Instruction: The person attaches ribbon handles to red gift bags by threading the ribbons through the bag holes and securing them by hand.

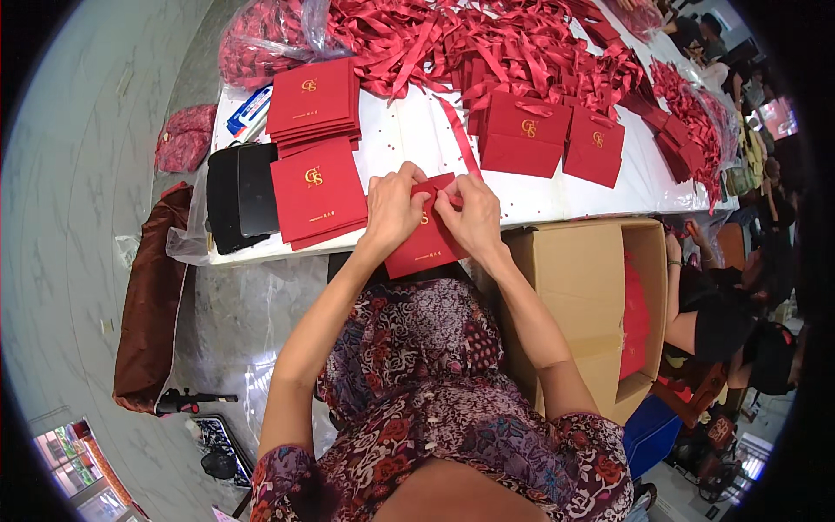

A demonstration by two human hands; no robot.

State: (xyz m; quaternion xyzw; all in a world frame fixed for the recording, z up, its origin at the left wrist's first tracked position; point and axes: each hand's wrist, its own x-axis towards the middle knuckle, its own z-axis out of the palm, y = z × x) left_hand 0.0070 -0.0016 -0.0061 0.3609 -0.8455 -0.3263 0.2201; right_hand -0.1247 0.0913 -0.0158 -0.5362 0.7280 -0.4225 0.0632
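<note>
The red paper bag (424,233) sat at the bench (409,139) edge, pinched at its top rim by the fingers of the left hand (393,211) and right hand (474,217), both closed on it. Beyond the fingers lay a heap of red ribbons (487,43); finished bags (544,135) stood right of that, while flat stacks (315,187) waited left, suggesting plenty remained.

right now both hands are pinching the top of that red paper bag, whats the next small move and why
Probably thread a ribbon handle through the top edge. The left hand and right hand both pinch the upper rim of the red paper bag, loose red ribbons lie ahead, and the finished bags standing on the table already have handles.
</note>
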